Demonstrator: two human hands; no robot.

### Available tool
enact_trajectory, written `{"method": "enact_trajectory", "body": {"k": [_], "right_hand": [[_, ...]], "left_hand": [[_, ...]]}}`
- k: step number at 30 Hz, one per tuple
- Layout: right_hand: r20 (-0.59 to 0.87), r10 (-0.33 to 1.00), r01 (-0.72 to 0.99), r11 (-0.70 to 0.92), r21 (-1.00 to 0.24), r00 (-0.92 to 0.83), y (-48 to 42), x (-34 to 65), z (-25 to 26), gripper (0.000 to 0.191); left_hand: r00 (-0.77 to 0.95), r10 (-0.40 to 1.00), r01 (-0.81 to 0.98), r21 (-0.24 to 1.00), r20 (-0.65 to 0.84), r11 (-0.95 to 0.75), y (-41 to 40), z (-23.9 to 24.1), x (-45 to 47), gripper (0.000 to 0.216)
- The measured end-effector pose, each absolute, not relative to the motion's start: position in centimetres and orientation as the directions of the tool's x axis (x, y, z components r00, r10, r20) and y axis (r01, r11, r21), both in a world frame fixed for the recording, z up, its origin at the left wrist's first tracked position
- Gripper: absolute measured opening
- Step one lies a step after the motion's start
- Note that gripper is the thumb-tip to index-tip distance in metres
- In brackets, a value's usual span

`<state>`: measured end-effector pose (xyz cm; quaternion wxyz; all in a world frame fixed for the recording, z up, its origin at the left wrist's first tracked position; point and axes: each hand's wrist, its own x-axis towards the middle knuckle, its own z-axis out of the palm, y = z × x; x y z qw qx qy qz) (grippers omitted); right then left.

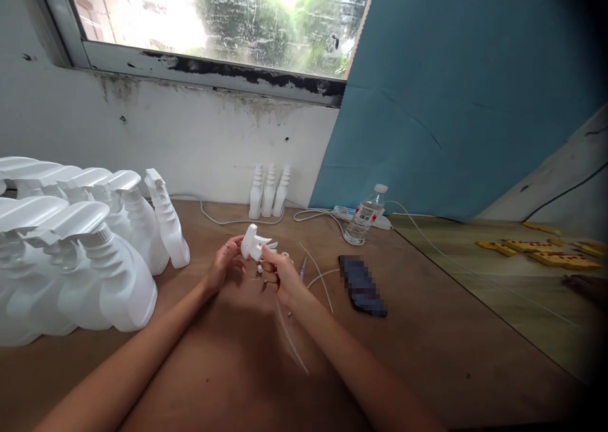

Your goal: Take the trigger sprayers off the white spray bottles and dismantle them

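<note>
Over the brown table, my right hand (284,275) pinches a white trigger spray head (251,241). Its trigger points to the right. A thin clear tube (291,340) runs down from beneath this hand; whether it joins the spray head is hidden. Close to the head's left side is my left hand (224,264), fingers curved and apart, the fingertips near or just touching it. Small white parts (259,269) and a thin pen-like tool (303,267) lie by my right hand, partly covered by it.
White spray bottles with heads (126,280) stand in rows at left. Three white bottles (268,191) lean near the wall. A water bottle (365,216), white cable (223,222) and phone (362,286) lie right of centre. Yellow pieces (546,251) and another person's hand (586,286) are far right.
</note>
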<state>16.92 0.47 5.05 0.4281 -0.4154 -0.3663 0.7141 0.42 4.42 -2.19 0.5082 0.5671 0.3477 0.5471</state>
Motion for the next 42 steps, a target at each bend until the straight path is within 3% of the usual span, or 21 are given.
{"method": "enact_trajectory", "body": {"k": [3,8,11,14,18,21,23,27,32,35,39,42], "right_hand": [[-0.330,0.890,-0.218,-0.407,-0.887,-0.316,-0.2,16.6,3.9,0.052],[-0.296,0.912,-0.099,-0.335,-0.937,-0.285,0.3,18.3,2.9,0.047],[-0.178,0.967,-0.023,-0.185,-0.982,-0.182,2.1,21.7,2.5,0.057],[0.031,0.999,0.126,0.027,-0.992,0.031,4.7,25.7,1.6,0.054],[0.313,0.937,0.445,0.215,-0.869,0.157,6.8,29.5,-0.4,0.048],[0.435,0.899,0.625,0.361,-0.692,-0.037,6.4,30.4,-1.3,0.045],[0.437,0.869,0.676,0.466,-0.571,-0.231,5.8,30.4,-1.4,0.045],[0.359,0.778,0.663,0.628,-0.408,-0.516,5.4,30.5,-1.1,0.046],[0.366,0.713,0.613,0.701,-0.364,-0.599,5.8,30.9,-0.5,0.031],[0.468,0.716,0.585,0.696,-0.416,-0.519,5.4,30.7,-0.4,0.020],[0.640,0.741,0.530,0.633,-0.565,-0.204,4.0,28.7,-0.6,0.013],[0.638,0.770,0.408,0.587,-0.699,-0.014,2.4,25.8,-0.4,0.013]], "left_hand": [[0.289,0.936,-0.285,0.951,0.201,-0.116,2.8,-2.4,0.5,0.061],[0.261,0.958,-0.325,0.945,0.119,-0.029,2.9,-2.5,0.6,0.041],[0.229,0.969,-0.398,0.917,0.089,0.009,3.2,-2.2,0.5,0.038],[0.206,0.976,-0.465,0.884,0.065,0.040,3.5,-1.9,0.4,0.036],[0.218,0.976,-0.513,0.853,0.023,0.095,3.6,-1.4,0.4,0.030],[0.218,0.975,-0.548,0.822,-0.037,0.153,3.6,-1.0,0.3,0.028],[0.211,0.973,-0.576,0.792,-0.096,0.203,3.5,-0.7,0.1,0.026],[0.227,0.952,-0.616,0.727,-0.204,0.303,3.7,-0.5,-0.2,0.024],[0.338,0.917,-0.669,0.632,-0.210,0.391,4.1,-0.8,-0.3,0.027],[0.366,0.911,-0.618,0.682,-0.190,0.390,4.0,-0.8,-0.2,0.028],[0.338,0.926,-0.567,0.750,-0.166,0.341,3.7,-0.9,0.1,0.026],[0.298,0.941,-0.533,0.790,-0.159,0.302,3.6,-1.1,0.5,0.028]]}}
